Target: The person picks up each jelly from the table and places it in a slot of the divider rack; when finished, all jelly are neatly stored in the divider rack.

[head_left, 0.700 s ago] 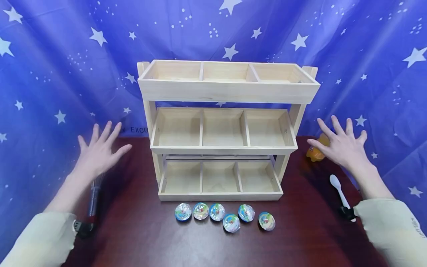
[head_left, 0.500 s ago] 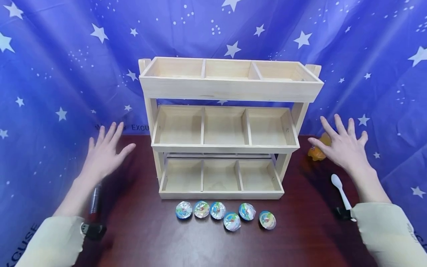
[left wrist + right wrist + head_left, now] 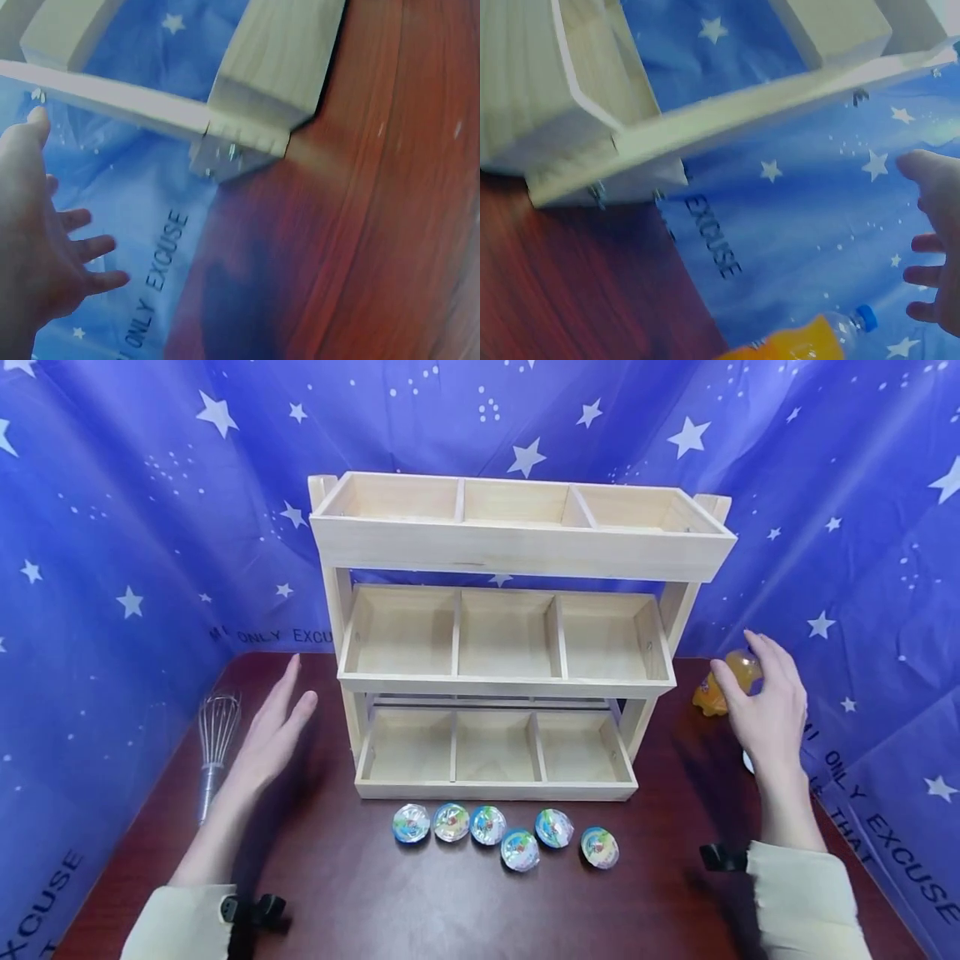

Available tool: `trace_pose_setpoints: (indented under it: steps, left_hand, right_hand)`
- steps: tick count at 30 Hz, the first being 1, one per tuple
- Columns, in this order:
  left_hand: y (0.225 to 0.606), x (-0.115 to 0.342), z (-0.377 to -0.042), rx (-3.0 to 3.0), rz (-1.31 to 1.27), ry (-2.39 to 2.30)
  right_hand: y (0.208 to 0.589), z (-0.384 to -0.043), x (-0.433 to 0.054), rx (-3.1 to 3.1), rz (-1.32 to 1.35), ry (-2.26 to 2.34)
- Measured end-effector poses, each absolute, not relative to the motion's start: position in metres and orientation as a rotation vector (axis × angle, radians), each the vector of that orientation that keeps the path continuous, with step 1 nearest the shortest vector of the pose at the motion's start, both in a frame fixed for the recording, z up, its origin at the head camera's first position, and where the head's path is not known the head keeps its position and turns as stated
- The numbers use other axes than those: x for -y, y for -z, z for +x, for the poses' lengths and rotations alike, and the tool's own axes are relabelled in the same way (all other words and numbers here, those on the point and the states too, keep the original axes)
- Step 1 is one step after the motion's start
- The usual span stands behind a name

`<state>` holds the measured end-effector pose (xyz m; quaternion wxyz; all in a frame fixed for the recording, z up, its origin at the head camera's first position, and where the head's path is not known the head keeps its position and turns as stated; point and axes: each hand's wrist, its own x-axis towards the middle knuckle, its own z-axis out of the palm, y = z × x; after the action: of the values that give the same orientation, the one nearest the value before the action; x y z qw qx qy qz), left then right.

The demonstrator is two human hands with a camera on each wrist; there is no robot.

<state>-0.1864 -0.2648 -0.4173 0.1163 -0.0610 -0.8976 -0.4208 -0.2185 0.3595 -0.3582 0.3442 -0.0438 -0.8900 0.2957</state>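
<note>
The left hand (image 3: 273, 735) hangs over the worktop (image 3: 480, 910) just left of the rack, its fingers extended and the thumb standing apart; it has hold of nothing. The right hand (image 3: 772, 714) is raised on the other side, its fingers slightly bent with a wide gap to the thumb, and it too grasps nothing. Behind the right hand in the head view stands a bottle (image 3: 738, 672) of orange drink, partly covered by the thumb and fingers; the right wrist view shows its blue cap (image 3: 866, 318) and a space between bottle and hand. A small white piece (image 3: 747, 762) peeks out beside the right wrist, too hidden to identify. On the left, a wire whisk (image 3: 218, 731) lies near the left forearm, wires pointing away from the person. Between the hands stands a pale wooden three-tier rack (image 3: 517, 550), each tier parted into three compartments. In front of its lowest tier sit six small foil-lidded cups (image 3: 520, 850) in an uneven row, the fourth from the left set nearer the person and the rightmost a little apart. Light sleeves (image 3: 806, 902) cover the forearms, with a black device (image 3: 723, 858) at each cuff. A blue curtain (image 3: 135, 468) with white stars and black lettering surrounds the dark reddish worktop.
</note>
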Motion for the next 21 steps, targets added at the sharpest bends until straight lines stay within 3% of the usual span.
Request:
trace_pose_setpoints:
  steps: [13, 21]
  left_hand:
    - [0.427, 0.240, -0.180, 2.700, -0.190, 1.607]
    - [0.434, 0.240, -0.179, 2.829, -0.319, 1.622]
  right_hand:
    - [0.374, -0.205, -0.329, 1.955, -0.147, -1.248]
    - [0.376, -0.198, -0.320, 1.742, 0.260, -1.789]
